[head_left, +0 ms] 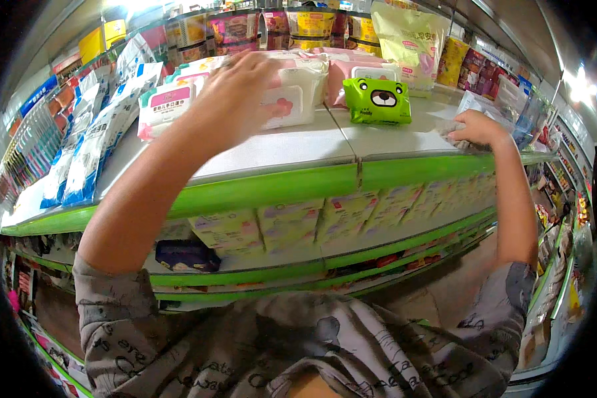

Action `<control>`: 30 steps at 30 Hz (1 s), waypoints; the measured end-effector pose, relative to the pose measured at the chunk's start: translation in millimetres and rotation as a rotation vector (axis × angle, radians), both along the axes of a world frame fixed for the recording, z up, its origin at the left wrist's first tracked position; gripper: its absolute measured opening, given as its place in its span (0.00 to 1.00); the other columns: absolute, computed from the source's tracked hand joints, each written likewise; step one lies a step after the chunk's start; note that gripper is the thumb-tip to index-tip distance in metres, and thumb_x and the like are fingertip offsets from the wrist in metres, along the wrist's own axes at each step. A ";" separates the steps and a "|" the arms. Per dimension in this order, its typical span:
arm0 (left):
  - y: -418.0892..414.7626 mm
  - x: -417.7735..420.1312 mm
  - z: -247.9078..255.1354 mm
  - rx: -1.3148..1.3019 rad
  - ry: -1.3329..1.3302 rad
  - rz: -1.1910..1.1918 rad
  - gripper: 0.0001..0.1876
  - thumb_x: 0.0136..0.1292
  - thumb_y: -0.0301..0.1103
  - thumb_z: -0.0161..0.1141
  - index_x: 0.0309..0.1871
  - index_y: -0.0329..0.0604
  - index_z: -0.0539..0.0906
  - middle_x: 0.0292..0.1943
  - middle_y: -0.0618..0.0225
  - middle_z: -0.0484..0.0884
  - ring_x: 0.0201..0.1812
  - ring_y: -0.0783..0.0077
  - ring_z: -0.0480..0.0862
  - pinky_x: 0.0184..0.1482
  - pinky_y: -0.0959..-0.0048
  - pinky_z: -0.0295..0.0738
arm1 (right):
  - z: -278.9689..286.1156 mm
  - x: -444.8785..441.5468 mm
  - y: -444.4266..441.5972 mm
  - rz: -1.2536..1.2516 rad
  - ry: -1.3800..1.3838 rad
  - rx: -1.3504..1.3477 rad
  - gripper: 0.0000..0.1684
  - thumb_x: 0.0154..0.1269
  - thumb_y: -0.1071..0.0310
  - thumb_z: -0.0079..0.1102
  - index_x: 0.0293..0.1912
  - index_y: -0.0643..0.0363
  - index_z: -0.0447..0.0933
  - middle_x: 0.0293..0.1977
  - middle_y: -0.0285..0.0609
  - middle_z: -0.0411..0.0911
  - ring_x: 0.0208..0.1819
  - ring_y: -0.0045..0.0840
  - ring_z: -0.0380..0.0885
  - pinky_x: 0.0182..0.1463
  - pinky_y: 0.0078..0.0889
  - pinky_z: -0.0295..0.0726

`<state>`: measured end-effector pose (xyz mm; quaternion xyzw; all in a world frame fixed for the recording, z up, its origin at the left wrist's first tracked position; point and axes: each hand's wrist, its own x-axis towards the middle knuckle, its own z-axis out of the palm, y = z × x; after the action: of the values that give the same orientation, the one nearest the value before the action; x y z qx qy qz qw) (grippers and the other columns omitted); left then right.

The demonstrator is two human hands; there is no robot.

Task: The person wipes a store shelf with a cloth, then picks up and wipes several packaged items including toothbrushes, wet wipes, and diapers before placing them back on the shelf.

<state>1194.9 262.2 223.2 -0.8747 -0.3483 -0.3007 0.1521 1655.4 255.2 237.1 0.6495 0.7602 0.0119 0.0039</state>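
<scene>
My left hand (246,89), blurred, reaches over the wipes packs with its fingers extended; whether it touches them is hard to tell. Partly behind it stands a white wet-wipes pack with a pink flower on its lid (291,105). To its left is a white wipes pack with a pink label (166,105). My right hand (482,128) grips a grey cloth (458,135) against the white shelf top (418,137). Between my hands sits a small green pack with a bear face (378,102), in front of a pink wipes pack (337,82).
Blue-and-white packets (104,129) and toothbrush packs (30,144) lie at the left. Food tubs (311,22) and a pale green bag (408,45) stand behind. Clear plastic containers (530,117) are beyond my right hand. A green shelf edge (278,181) runs along the front, with boxed goods (291,221) below.
</scene>
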 end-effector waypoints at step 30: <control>97.9 -23.9 6.7 -0.345 -0.135 -0.058 0.12 0.63 0.34 0.60 0.44 0.36 0.84 0.37 0.55 0.85 0.40 0.61 0.85 0.45 0.67 0.77 | 4.4 -252.4 -6.6 0.541 0.163 -0.050 0.20 0.56 0.64 0.61 0.48 0.61 0.78 0.38 0.51 0.81 0.41 0.40 0.79 0.48 0.35 0.77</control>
<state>1171.0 360.0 229.9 -0.8755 -0.3786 -0.2987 -0.0326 1403.0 248.5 241.5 0.4217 0.9038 -0.0584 -0.0444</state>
